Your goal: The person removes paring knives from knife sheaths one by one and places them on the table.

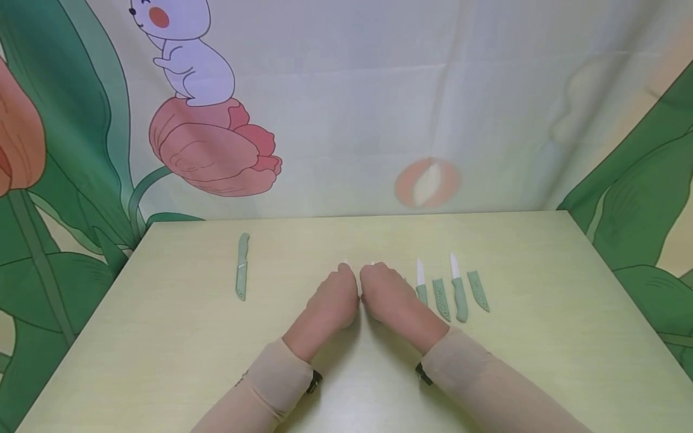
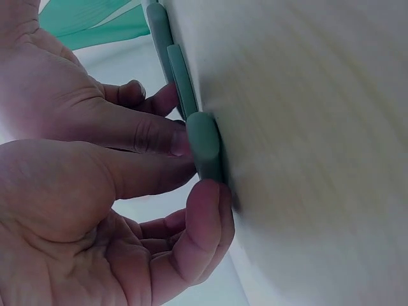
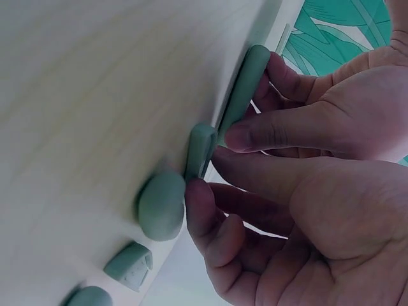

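Both hands are side by side over the middle of the table. My left hand (image 1: 335,297) pinches the green handle of a paring knife (image 2: 205,143) between thumb and fingers. Close beside it, my right hand (image 1: 387,294) pinches a green blade sheath (image 3: 201,150) by its sides, its open end facing the camera in the right wrist view. From the head, the hands cover most of both things, and the held knife's blade is largely hidden. Just right of the right hand lies an unsheathed knife (image 1: 421,279) with a white blade, partly behind the hand.
Further right on the table (image 1: 541,361) lie a loose sheath (image 1: 441,299), a second unsheathed knife (image 1: 459,297) and another sheath (image 1: 479,291). At the left lies a knife in its sheath (image 1: 242,267). A printed curtain (image 1: 346,132) hangs behind the table's far edge.
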`<state>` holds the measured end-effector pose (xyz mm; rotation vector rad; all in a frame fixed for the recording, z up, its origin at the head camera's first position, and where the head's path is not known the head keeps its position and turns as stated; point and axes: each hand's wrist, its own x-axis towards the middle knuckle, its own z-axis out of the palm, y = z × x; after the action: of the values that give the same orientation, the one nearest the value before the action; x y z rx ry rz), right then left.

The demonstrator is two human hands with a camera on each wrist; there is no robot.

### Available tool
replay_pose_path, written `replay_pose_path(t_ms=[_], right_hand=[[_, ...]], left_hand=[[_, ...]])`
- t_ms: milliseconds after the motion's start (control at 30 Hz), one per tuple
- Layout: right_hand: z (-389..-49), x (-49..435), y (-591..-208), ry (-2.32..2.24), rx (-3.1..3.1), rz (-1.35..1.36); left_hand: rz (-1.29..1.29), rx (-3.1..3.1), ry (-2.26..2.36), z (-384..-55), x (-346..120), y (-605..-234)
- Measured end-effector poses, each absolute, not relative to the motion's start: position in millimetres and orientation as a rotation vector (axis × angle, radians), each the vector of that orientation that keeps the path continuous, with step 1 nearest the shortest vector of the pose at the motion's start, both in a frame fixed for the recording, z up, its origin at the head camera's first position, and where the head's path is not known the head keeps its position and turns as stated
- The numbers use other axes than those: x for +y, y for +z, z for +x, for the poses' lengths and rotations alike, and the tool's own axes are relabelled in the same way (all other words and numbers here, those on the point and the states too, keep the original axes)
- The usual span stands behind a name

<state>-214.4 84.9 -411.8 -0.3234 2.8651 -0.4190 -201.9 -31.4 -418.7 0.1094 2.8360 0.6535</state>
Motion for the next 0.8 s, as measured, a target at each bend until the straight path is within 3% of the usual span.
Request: replay_pose_path(t_ms=[800], right_hand=[[-214.0, 87.4, -406.6, -0.375, 2.888, -0.372]], left_hand=[[0.122, 2.867, 0.611, -202.0, -41.1, -409.1]])
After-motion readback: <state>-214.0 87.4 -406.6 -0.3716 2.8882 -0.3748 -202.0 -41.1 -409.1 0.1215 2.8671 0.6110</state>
